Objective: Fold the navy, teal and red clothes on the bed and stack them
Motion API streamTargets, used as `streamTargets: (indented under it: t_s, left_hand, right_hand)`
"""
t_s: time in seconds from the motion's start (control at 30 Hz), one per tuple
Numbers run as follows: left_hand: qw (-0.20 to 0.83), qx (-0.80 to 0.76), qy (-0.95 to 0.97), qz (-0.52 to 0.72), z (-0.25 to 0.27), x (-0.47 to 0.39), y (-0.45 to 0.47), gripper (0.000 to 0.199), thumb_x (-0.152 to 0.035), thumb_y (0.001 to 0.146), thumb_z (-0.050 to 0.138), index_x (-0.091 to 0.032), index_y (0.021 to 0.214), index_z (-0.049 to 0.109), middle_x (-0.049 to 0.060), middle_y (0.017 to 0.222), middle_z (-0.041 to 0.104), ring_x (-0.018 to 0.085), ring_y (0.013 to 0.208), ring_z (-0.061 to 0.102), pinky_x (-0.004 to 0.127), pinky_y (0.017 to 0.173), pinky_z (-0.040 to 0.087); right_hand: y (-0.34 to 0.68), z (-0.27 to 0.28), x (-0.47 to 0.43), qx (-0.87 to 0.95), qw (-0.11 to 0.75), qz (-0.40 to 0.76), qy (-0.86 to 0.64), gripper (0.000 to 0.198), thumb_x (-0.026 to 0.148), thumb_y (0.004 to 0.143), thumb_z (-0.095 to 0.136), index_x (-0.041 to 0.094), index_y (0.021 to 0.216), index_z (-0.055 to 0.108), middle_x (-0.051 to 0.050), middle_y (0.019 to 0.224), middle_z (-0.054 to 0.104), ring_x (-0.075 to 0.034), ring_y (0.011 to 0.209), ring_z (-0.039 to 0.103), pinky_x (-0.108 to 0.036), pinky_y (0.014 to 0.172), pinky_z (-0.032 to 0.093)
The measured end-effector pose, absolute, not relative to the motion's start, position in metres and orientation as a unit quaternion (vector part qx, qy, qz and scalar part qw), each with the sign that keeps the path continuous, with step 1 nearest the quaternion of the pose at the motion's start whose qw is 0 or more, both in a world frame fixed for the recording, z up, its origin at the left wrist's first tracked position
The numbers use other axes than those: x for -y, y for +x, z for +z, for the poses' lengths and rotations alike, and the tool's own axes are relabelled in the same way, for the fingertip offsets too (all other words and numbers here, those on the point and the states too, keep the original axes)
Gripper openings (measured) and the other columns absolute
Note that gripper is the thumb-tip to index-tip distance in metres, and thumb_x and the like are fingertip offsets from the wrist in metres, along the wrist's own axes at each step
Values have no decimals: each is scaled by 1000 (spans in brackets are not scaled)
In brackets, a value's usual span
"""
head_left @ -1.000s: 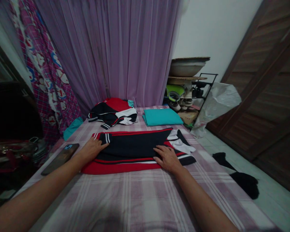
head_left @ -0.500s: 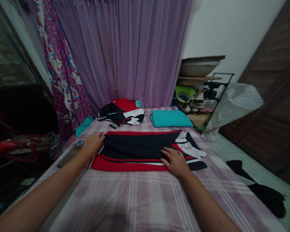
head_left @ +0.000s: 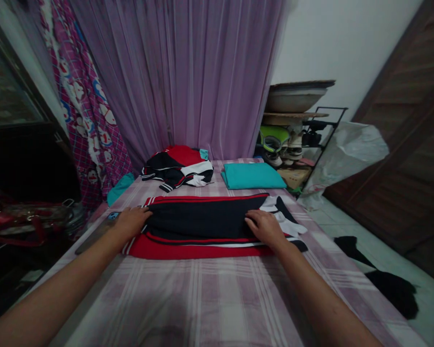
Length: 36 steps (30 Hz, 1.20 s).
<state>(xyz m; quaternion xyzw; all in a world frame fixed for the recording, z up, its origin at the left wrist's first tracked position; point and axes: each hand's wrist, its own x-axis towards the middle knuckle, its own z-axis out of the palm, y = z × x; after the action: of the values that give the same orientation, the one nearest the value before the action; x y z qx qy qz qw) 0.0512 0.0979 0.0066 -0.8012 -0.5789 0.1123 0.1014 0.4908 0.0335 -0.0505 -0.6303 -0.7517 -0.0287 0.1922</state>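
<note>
A navy, red and white jacket [head_left: 198,219] lies folded in a long strip across the bed, its white-striped hem towards the left. My left hand [head_left: 132,222] rests on that left end, fingers stretched over the edge of the cloth. On the right part of the dark panel lies my right hand [head_left: 264,226], palm down with the fingers laid on the fabric. White and navy parts of the jacket stick out beyond it on the right. Under and beside my left wrist, a phone [head_left: 94,235] lies partly hidden.
Behind the jacket are a crumpled red and navy garment [head_left: 179,166] and a folded turquoise cloth [head_left: 253,176]. Purple curtains [head_left: 188,72] hang at the far end. A shoe rack [head_left: 320,144] stands back right, and black cloth [head_left: 390,289] lies on the floor.
My left hand has gone from gripping the jacket's upper left corner to lying flatter, lower on its left end. My right hand has moved slightly up the dark panel.
</note>
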Motion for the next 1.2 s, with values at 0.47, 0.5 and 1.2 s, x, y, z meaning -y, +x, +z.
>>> streamTargets:
  t_s: [0.47,0.5,1.2]
  left_hand:
    - [-9,584,-812,1,-51,-106,195,72,-65,93,32,-24,151,36,13,160,29,34,149,23,65,116,16]
    - [-20,575,-818,0,-58,-104,200,73,-66,92,31,-25,152,34,12,161,28,34,149,22,65,116,15]
    - [-95,542,-835,-23,-70,-102,202,83,-75,86,34,-27,154,31,12,162,25,34,150,16,65,118,8]
  right_hand:
    - [430,-50,-114,759,59,46,-647,59,55,99,30,26,150,40,-11,158,35,-27,146,29,-56,115,21]
    - [446,-58,-115,729,40,52,-681,61,55,100,27,25,151,38,-12,159,33,-27,147,26,-57,116,19]
    - [441,-71,-120,719,16,62,-692,58,54,99,28,30,151,37,-10,160,30,-30,148,24,-65,113,18]
